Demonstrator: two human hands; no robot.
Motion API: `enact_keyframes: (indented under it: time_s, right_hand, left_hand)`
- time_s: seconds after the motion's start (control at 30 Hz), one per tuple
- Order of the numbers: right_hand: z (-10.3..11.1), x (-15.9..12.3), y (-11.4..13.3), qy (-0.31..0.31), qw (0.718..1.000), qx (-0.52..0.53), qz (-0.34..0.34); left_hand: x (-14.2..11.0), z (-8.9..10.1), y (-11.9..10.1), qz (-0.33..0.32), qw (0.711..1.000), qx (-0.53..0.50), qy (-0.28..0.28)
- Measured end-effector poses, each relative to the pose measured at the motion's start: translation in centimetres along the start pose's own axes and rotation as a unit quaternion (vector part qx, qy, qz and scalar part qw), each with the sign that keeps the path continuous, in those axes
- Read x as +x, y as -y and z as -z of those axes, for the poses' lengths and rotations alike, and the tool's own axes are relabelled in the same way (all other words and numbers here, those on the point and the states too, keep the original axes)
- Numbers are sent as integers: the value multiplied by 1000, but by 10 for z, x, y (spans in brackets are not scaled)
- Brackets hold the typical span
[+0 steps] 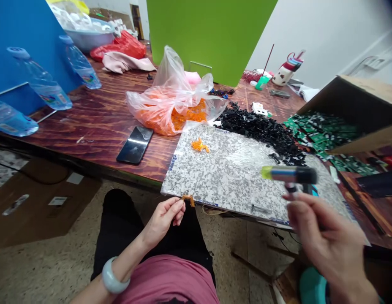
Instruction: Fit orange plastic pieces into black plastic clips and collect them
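The person's left hand is near the edge of a speckled stone board. Its finger and thumb pinch a small orange piece, and the piece hangs right at the near edge of the board. A pale round bangle sits on that wrist.

The right hand is up in the air on the right, over the near corner of the board. Its fingers curl around a short tool with a yellow-green end and a black end. The hand is a bit blurry, so the grip is hard to see well.

On the board lies a little heap of orange pieces. Just past the board is a big pile of small black pieces. To the left of that pile, a see-through plastic bag holds many more orange pieces.

The board rests on a shiny wooden surface. A black phone lies on it, left of the board, and water bottles lie far to the left. On the right, green pieces sit by a cardboard box.
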State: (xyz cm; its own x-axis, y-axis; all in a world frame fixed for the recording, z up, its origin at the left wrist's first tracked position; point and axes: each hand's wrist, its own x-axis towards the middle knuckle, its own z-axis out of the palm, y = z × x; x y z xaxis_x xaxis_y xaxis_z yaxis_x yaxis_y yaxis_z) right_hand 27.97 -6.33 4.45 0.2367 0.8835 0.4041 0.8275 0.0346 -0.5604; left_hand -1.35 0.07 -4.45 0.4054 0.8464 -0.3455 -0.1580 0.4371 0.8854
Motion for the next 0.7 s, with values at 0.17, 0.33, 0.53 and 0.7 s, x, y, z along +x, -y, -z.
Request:
enact_keyframes:
  time_s: [0.17,0.33,0.53,0.7]
  right_hand:
    - [-28,-11,49,105,978,85,156]
    - [-65,-11,54,187,959,69,201]
    - [-57,-5,68,171,963,58,198]
    - [-56,-6,75,131,959,77,240]
  left_hand:
    - [1,0,0,1,1000,3,-1]
    - [1,0,4,-15,1000,12,5]
    - [1,1,4,-13,1000,22,8]
    - [1,0,3,-20,1000,16,7]
